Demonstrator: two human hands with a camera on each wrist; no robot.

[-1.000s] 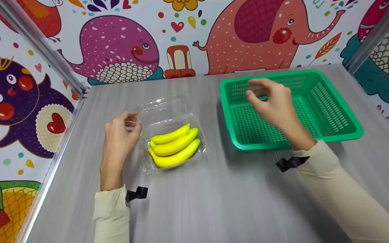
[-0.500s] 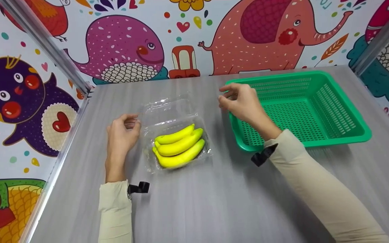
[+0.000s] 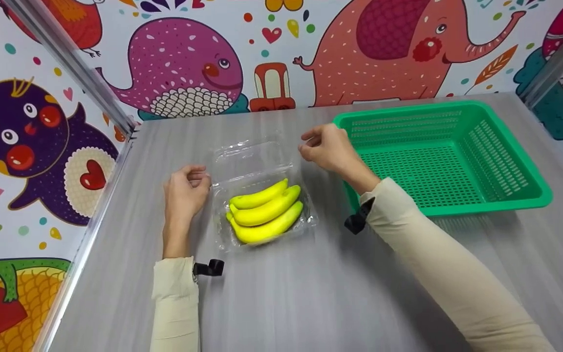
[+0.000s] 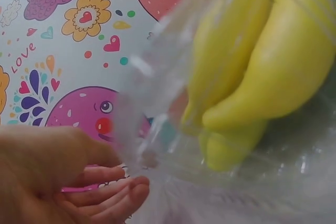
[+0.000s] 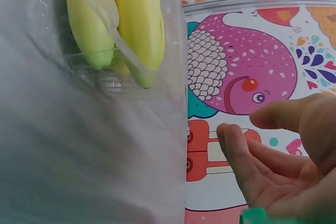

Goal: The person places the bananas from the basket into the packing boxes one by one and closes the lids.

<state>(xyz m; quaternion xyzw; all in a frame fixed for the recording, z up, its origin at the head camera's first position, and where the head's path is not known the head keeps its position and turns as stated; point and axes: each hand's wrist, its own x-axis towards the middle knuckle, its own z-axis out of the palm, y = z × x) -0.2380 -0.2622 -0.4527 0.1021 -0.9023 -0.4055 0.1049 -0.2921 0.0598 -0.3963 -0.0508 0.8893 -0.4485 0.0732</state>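
Several bananas (image 3: 267, 208) lie side by side in a clear plastic clamshell box (image 3: 249, 157), whose lid is folded back toward the rear wall. Left of the box is my left hand (image 3: 186, 190), fingers loosely bent and holding nothing. The left wrist view has its fingertips (image 4: 137, 184) very close to the clear plastic; I cannot tell whether they touch. My right hand (image 3: 328, 149) hovers between the box and the green basket, also holding nothing. Its thumb and fingers (image 5: 239, 145) stand apart in the right wrist view.
A green perforated plastic basket (image 3: 423, 171) stands on the grey table (image 3: 271, 303) to the right, with no fruit in it. Cartoon-printed walls (image 3: 271, 44) close off the back and the left side, with a metal strip (image 3: 81, 78) at the corner.
My right hand has moved left, from over the basket to near the box's right side. The left hand has stayed beside the box, and the head view has shifted slightly.
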